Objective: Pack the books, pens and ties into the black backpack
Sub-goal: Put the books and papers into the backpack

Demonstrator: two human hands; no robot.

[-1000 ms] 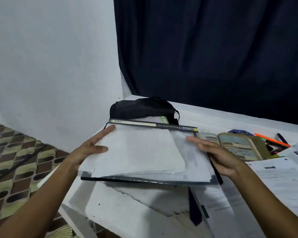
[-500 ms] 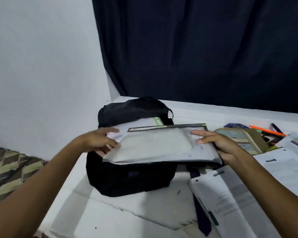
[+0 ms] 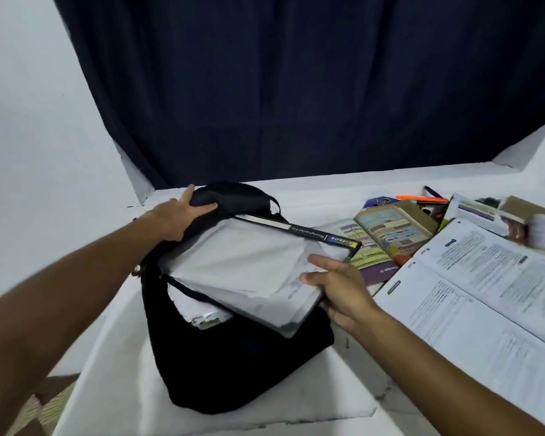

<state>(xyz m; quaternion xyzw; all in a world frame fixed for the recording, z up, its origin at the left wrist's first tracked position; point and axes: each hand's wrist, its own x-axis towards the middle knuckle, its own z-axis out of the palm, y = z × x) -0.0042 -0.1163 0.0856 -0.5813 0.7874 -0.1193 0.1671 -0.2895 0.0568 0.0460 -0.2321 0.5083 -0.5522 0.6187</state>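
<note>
White table (image 3: 114,388) | 1 black backpack (image 3: 233,366) | 1 file (image 3: 252,272) | 2 hands

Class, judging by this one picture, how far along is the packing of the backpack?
Done: some papers already sit inside the black backpack. In hand: the left hand grips the backpack's top while the right hand holds the file folder half in its mouth. Left: open books and an orange pen lie on the table; no ties are clearly visible.
</note>
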